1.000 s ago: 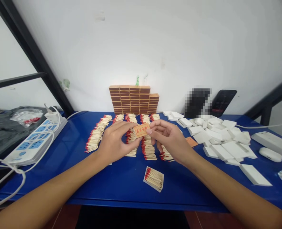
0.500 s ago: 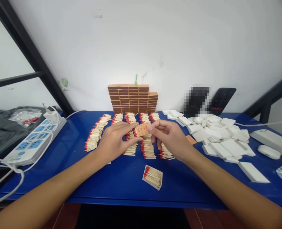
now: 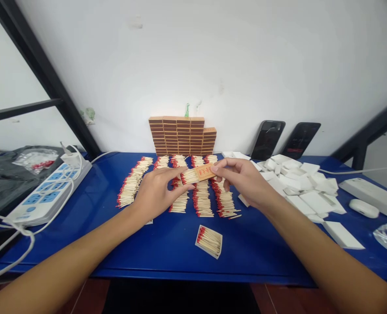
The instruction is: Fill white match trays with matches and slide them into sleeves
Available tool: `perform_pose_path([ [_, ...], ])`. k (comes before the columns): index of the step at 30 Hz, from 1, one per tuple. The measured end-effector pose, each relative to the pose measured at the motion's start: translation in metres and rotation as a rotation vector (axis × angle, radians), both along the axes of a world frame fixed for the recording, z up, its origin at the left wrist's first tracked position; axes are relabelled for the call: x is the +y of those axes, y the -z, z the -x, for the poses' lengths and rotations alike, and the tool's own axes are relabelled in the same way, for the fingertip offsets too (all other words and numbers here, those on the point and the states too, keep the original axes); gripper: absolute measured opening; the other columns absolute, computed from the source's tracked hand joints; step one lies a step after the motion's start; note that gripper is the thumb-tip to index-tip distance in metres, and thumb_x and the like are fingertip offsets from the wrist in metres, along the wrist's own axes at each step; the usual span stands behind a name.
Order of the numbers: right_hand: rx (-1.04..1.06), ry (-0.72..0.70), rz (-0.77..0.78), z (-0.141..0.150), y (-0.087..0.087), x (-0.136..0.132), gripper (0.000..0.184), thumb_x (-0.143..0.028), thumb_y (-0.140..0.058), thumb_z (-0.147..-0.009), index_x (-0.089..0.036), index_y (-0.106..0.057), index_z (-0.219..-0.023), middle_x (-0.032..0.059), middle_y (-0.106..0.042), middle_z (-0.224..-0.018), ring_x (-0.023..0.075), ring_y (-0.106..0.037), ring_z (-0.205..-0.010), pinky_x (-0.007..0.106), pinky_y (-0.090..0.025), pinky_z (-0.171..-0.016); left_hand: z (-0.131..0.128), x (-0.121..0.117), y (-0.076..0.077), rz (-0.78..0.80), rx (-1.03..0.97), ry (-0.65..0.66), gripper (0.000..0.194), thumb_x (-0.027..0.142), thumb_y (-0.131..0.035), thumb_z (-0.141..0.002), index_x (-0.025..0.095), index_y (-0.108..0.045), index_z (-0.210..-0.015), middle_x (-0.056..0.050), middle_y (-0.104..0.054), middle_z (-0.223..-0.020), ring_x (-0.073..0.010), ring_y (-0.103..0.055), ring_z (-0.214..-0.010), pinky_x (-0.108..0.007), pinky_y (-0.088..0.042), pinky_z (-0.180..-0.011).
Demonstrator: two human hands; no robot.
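Note:
Between both hands, above the table, is a matchbox partly slid apart. My left hand [image 3: 159, 187] has thumb and fingers around the end of its inner tray of matches [image 3: 189, 176], red heads toward the palm. My right hand [image 3: 241, 179] pinches the orange printed sleeve [image 3: 205, 171], which covers the tray's right part. Below them, a white tray filled with matches [image 3: 209, 241] lies on the blue table [image 3: 141, 257]. Rows of loose matches [image 3: 224, 198] spread out behind the hands, partly hidden by them.
Stacked matchboxes [image 3: 183, 136] stand against the wall. To the right lies a heap of white trays [image 3: 306, 185], with two phones [image 3: 268, 139] leaning behind it. A power strip [image 3: 49, 189] with cables is at left. A white case [image 3: 363, 208] sits far right.
My right hand has moved right with the sleeve, so more of the matches in the tray show. My left hand stays nearly in place.

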State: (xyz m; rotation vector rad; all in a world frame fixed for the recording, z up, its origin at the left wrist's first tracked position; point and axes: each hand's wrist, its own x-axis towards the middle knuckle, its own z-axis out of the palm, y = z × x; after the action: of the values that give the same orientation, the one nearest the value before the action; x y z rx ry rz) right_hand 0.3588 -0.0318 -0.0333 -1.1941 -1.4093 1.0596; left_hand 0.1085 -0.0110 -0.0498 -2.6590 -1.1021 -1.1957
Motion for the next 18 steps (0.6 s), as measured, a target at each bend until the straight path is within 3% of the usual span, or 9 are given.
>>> perform_pose_path([
  [6, -0.089, 0.207, -0.063, -0.037, -0.025, 0.008, 0.028, -0.043, -0.078, -0.082, -0.021, -0.061, -0.077, 0.0015, -0.059, -0.064, 0.0135, -0.052, -0.054, 0.027, -0.041, -0.047, 0.002, -0.001, -0.005, -0.004, -0.011, -0.010, 0.041, 0.049, -0.076, -0.089, 0.020, -0.075, -0.118, -0.007, -0.080, -0.110, -0.0280, -0.077, -0.098, -0.043, -0.062, -0.089],
  [8, -0.206, 0.250, -0.086, -0.053, -0.035, 0.005, 0.025, -0.042, -0.076, -0.083, -0.024, -0.064, -0.095, 0.0021, -0.061, -0.070, 0.0163, -0.055, -0.058, 0.028, -0.043, -0.048, 0.002, -0.002, -0.006, -0.014, 0.003, 0.006, 0.041, 0.049, -0.075, -0.089, 0.020, -0.075, -0.117, -0.007, -0.080, -0.110, -0.0279, -0.077, -0.100, -0.044, -0.062, -0.090],
  [11, -0.480, 0.181, -0.036, -0.078, -0.041, -0.007, 0.043, -0.055, -0.069, -0.088, -0.028, -0.063, -0.122, 0.0049, -0.066, -0.082, 0.0205, -0.058, -0.065, 0.031, -0.044, -0.050, 0.001, -0.005, -0.006, -0.025, 0.022, 0.038, 0.040, 0.050, -0.073, -0.091, 0.018, -0.075, -0.115, -0.008, -0.080, -0.110, -0.0275, -0.076, -0.100, -0.044, -0.061, -0.090],
  [14, -0.726, 0.097, -0.013, -0.101, -0.032, -0.019, 0.051, -0.068, -0.057, -0.093, -0.026, -0.072, -0.118, 0.0102, -0.071, -0.094, 0.0258, -0.064, -0.078, 0.038, -0.050, -0.063, 0.001, -0.008, -0.005, 0.007, 0.075, 0.079, 0.039, 0.048, -0.072, -0.092, 0.017, -0.074, -0.114, -0.009, -0.079, -0.107, -0.0266, -0.075, -0.100, -0.043, -0.061, -0.089],
  [18, -0.811, 0.086, -0.038, -0.123, -0.006, -0.029, 0.053, -0.071, -0.053, -0.094, -0.028, -0.075, -0.115, 0.0103, -0.074, -0.116, 0.0320, -0.067, -0.097, 0.046, -0.054, -0.082, 0.001, -0.011, -0.007, 0.070, 0.170, 0.116, 0.038, 0.047, -0.069, -0.093, 0.017, -0.074, -0.115, -0.008, -0.076, -0.092, -0.0244, -0.071, -0.089, -0.040, -0.059, -0.080],
])
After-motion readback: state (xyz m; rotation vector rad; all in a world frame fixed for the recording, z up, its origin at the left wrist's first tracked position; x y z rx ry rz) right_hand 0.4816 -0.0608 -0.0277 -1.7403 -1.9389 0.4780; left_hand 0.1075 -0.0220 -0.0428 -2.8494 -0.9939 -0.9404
